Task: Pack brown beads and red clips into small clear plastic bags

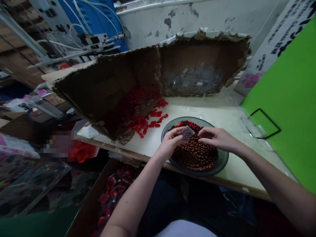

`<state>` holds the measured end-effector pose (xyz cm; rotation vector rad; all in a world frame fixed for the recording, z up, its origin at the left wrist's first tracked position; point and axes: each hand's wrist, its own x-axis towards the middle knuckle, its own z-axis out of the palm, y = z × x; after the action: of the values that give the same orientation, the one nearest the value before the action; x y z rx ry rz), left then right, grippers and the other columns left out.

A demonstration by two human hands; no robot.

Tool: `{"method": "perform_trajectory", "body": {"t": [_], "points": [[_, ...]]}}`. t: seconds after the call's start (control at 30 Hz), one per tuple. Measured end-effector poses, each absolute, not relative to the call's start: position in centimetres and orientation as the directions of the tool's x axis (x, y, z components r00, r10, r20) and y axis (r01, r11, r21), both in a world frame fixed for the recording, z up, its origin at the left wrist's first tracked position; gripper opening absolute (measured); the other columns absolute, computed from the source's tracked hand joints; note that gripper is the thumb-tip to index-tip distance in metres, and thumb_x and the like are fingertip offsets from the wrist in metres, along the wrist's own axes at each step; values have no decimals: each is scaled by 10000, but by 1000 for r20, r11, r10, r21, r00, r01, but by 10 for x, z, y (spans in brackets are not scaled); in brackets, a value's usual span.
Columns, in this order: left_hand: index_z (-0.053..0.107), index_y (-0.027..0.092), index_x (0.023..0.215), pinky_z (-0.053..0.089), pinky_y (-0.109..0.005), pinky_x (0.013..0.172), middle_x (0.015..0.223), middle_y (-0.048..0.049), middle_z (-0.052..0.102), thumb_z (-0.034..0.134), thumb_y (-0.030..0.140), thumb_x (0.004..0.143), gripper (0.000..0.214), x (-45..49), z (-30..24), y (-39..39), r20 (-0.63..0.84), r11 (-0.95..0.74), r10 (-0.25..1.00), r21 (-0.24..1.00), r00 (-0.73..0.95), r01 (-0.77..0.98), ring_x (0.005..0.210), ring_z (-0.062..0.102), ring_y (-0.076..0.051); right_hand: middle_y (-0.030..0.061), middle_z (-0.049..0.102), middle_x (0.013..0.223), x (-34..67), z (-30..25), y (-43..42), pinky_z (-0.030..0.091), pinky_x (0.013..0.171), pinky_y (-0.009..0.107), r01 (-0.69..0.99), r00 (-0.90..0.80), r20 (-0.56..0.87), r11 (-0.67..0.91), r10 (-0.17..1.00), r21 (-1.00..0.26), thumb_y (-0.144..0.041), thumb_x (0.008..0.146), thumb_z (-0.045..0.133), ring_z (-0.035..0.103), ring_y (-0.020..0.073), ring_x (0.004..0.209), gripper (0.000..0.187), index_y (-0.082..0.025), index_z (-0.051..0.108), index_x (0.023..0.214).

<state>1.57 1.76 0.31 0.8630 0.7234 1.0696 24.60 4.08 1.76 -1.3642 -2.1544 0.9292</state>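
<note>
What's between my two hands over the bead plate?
The head view shows a small clear plastic bag between the left hand and right hand, above the brown beads.

Brown beads (195,154) glossy; small bag (187,132) clear plastic; cardboard box (145,65) rough, torn; tabletop (217,115) smooth, matt.

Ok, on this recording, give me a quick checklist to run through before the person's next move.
Bag in hand: ok, the left hand pinches a small clear plastic bag.
Right hand contact: cannot tell, the right hand is right beside the bag.
Bag contents: cannot tell, too small to see.
Bowl position: ok, the dark bowl sits flat on the cream tabletop.
Beads: ok, brown beads lie inside the bowl.
Loose parts: not ok, red plastic pieces are scattered on the tabletop.
</note>
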Motion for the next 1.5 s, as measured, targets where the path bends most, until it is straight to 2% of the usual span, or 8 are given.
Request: {"method": "perform_trajectory", "body": {"t": [0.27, 0.57, 0.67, 0.77, 0.87, 0.97, 1.27, 1.5], "points": [[654, 183, 1090, 496, -315, 861, 1126, -68, 666, 739, 148, 636, 462, 21, 2, 27, -110, 235, 961, 810, 255, -537, 900, 650, -160, 155, 665, 1140, 236, -28, 96, 488, 878, 393, 913, -317, 137, 341, 938, -225, -301, 870, 516, 635, 284, 1021, 331, -158, 602, 1155], [647, 159, 940, 503, -282, 791, 930, -17, 682, 752, 144, 611, 346, 19, -9, 36, -190, 256, 966, 775, 173, -578, 775, 662, -130, 116, 690, 1082, 224, -25, 105, 486, 726, 356, 946, -290, 82, 299, 954, -129, -340, 897, 448, 652, 275, 924, 305, -215, 609, 1125], [624, 162, 952, 501, -287, 795, 932, -19, 683, 748, 144, 622, 353, 19, -10, 37, -202, 265, 964, 777, 173, -572, 775, 670, -135, 114, 688, 1102, 226, -23, 102, 487, 757, 386, 943, -266, 89, 278, 960, -183, -339, 896, 428, 650, 284, 930, 327, -219, 633, 1121], [594, 159, 958, 502, -301, 799, 941, -36, 697, 755, 161, 629, 367, 19, -10, 37, -200, 267, 964, 776, 178, -572, 785, 685, -155, 89, 703, 1047, 229, -17, 96, 488, 790, 392, 858, -258, 90, 271, 962, -437, -366, 877, 473, 648, 259, 874, 307, -224, 660, 1076], [573, 146, 937, 508, -301, 773, 916, -65, 712, 762, 217, 659, 344, 18, -11, 37, -179, 253, 967, 789, 183, -560, 781, 690, -167, 51, 700, 997, 231, -6, 84, 509, 727, 342, 570, -248, 16, 160, 969, -806, -427, 861, 529, 637, 216, 819, 295, -236, 651, 1050], [573, 142, 909, 517, -281, 715, 891, -64, 713, 757, 284, 693, 318, 19, -14, 37, -158, 229, 971, 821, 178, -523, 731, 681, -151, 42, 667, 921, 230, 8, 68, 498, 653, 292, 294, -248, -61, 15, 967, -956, -457, 835, 597, 611, 184, 765, 315, -220, 639, 1038], [579, 148, 915, 509, -229, 625, 853, -28, 688, 751, 339, 711, 328, 22, -12, 34, -135, 222, 969, 848, 209, -481, 639, 639, -103, 33, 654, 867, 223, 20, 45, 498, 636, 287, 133, -294, -141, -105, 945, -985, -461, 819, 644, 616, 163, 711, 322, -220, 633, 1033], [594, 159, 955, 502, -204, 609, 904, -26, 673, 707, 320, 769, 270, 20, -18, 34, -57, 129, 985, 863, 160, -488, 676, 633, -94, 54, 699, 871, 230, 26, 46, 501, 646, 319, 574, -227, 43, 169, 973, -801, -408, 791, 659, 619, 185, 708, 229, -217, 661, 917]]}}
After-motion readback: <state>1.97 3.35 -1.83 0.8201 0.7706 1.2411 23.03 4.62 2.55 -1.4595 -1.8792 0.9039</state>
